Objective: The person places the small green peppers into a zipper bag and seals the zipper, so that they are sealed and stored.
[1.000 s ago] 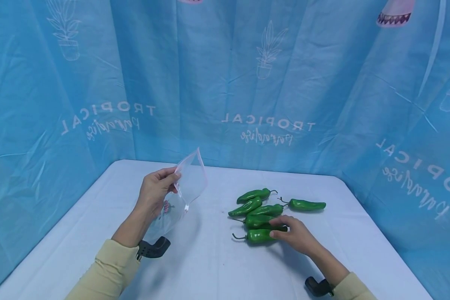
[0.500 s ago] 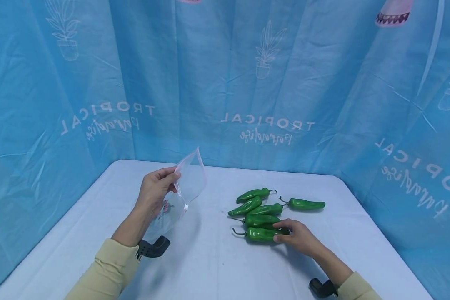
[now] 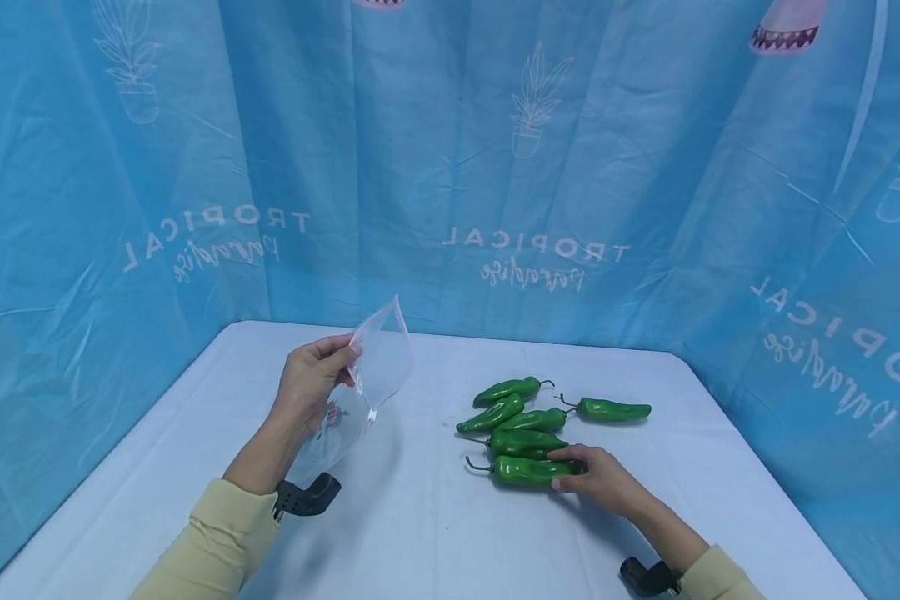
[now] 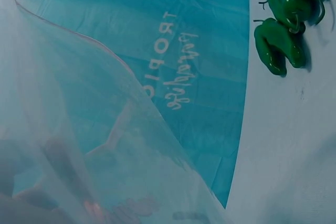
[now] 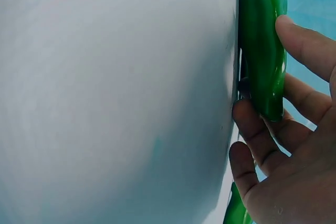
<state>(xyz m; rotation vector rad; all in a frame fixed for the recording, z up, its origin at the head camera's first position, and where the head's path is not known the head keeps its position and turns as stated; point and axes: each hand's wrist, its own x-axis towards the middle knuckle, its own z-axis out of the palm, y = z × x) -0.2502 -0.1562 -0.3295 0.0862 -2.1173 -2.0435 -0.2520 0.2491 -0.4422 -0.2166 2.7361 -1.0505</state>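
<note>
On the left, my left hand [image 3: 307, 383] pinches the rim of a clear zip bag [image 3: 385, 358] with a pinkish edge. The bag hangs with its mouth spread, and its film covers much of the left wrist view. My right hand [image 3: 603, 479] holds the tip end of the nearest green pepper [image 3: 525, 471], thumb on the near side and fingers on the far side. In the right wrist view the thumb lies against this long, glossy green pepper [image 5: 262, 45]. Another green pepper [image 3: 525, 442] lies right behind it, close to my fingertips.
Several more green peppers [image 3: 501, 412] lie clustered behind, and a single green pepper [image 3: 615, 410] lies to their right. All rest on a white-covered table [image 3: 435, 533]. A blue printed curtain [image 3: 420, 167] encloses the back and sides.
My right hand has shifted slightly right and toward me along the nearest pepper, its fingers now closer around the tip. The left hand and bag have stayed in place.
</note>
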